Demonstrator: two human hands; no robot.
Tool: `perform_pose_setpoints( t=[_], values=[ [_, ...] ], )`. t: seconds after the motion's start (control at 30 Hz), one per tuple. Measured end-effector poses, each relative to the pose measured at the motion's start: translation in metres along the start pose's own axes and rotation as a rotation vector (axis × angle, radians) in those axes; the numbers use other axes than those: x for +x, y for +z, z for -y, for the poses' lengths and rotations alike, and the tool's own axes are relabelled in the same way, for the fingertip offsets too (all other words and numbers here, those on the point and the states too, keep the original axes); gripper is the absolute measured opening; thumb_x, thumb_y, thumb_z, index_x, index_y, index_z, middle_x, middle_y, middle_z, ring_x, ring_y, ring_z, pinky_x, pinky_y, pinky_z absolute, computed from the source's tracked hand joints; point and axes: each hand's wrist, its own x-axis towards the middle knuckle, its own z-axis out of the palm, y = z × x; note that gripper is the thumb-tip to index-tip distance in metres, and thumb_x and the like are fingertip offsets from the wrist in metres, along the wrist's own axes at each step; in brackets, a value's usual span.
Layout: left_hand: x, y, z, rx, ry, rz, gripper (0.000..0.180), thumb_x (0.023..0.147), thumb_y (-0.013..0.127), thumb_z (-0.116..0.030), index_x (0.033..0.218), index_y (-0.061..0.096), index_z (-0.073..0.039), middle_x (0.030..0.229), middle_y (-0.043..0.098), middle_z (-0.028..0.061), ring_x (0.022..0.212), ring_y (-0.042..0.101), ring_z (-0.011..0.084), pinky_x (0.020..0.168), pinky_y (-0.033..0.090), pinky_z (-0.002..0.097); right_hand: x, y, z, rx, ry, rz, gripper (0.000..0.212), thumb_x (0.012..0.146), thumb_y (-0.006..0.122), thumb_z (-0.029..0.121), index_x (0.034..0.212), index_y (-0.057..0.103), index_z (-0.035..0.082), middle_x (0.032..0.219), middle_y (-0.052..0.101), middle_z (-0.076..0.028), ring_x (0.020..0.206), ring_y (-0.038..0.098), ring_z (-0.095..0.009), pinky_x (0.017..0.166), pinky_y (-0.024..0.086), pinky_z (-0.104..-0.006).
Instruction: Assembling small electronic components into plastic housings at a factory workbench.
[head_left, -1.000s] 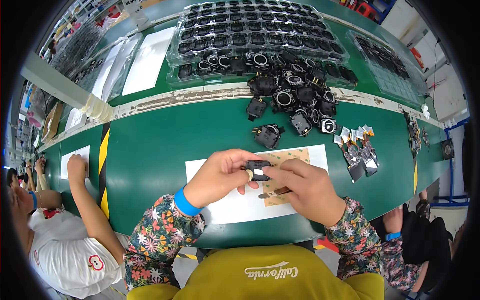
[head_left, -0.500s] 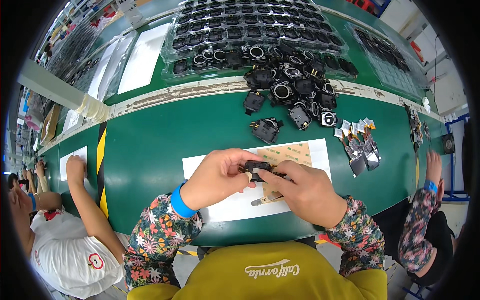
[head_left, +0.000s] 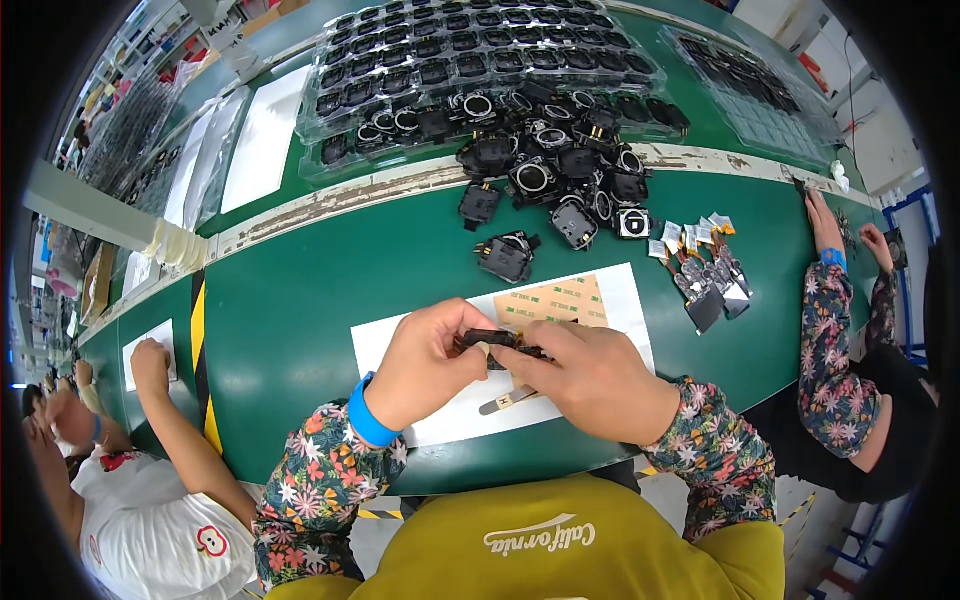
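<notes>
Over a white paper sheet [head_left: 622,300], my left hand [head_left: 432,358] pinches a small black plastic housing [head_left: 484,338] between thumb and fingers. My right hand [head_left: 605,380] closes on the same housing from the other side, fingertips together at its right end. The housing is tilted, and the fingers hide much of it. Just behind my hands, a tan adhesive-backing sheet [head_left: 550,300] with green print lies on the paper. A flat grey metal strip [head_left: 505,402] rests below the held housing, partly covered by my right hand.
Beyond the paper lies a heap of black housings with round rings [head_left: 580,165], with clear trays of similar parts [head_left: 430,75] behind. To the right are several small circuit boards with silver tabs [head_left: 708,270]. Co-workers sit on both sides; one's hand [head_left: 825,220] rests near the right edge.
The housing has tipped between my fingers, showing more of its edge. The right-hand co-worker's arms have reached further forward onto the table. The whole view has shifted slightly.
</notes>
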Motion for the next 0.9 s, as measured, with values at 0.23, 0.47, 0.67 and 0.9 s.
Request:
perform_pose_setpoints(
  t=[0.23,0.47,0.67,0.9],
  values=[
    [0.002,-0.004,-0.009,0.017,-0.037,0.069,0.022,0.075,0.047,0.012,0.094,0.054,0.003,0.083,0.06,0.0068,0.064,0.057,0.0083,0.055,0.047,0.0208,-0.005,-0.028,-0.043,0.62,0.155,-0.337,0.019,0.084,0.054,0.009,0.101,0.061,0.004,0.094,0.054,-0.008,0.081,0.055,-0.017,0.069,0.046,-0.0284],
    [-0.008,-0.009,-0.016,0.037,-0.141,0.239,0.026,0.073,0.048,0.014,0.095,0.055,0.004,0.083,0.061,0.0076,0.069,0.059,0.0102,0.06,0.051,0.022,-0.02,-0.052,-0.063,1.153,0.554,-0.344,0.036,0.098,0.037,0.03,0.084,0.055,0.003,0.081,0.056,-0.002,0.068,0.049,-0.007,0.06,0.039,-0.0183],
    [-0.012,-0.008,-0.032,0.089,-0.219,0.365,0.028,0.073,0.05,0.014,0.098,0.056,0.002,0.09,0.06,0.0061,0.076,0.06,0.0099,0.063,0.052,0.022,-0.033,-0.019,-0.075,1.35,0.629,-0.314,0.016,0.091,0.054,0.018,0.086,0.055,0.003,0.081,0.058,-0.003,0.063,0.052,-0.009,0.058,0.045,-0.0221],
    [0.026,0.021,-0.035,0.291,0.086,0.418,0.028,0.074,0.046,0.014,0.099,0.055,0.004,0.096,0.059,0.0062,0.088,0.055,0.0105,0.075,0.048,0.024,-0.034,-0.01,-0.071,1.523,0.729,-0.224,0.012,0.085,0.061,0.013,0.088,0.056,0.002,0.084,0.061,-0.006,0.069,0.062,-0.011,0.065,0.055,-0.0236]
  ],
)
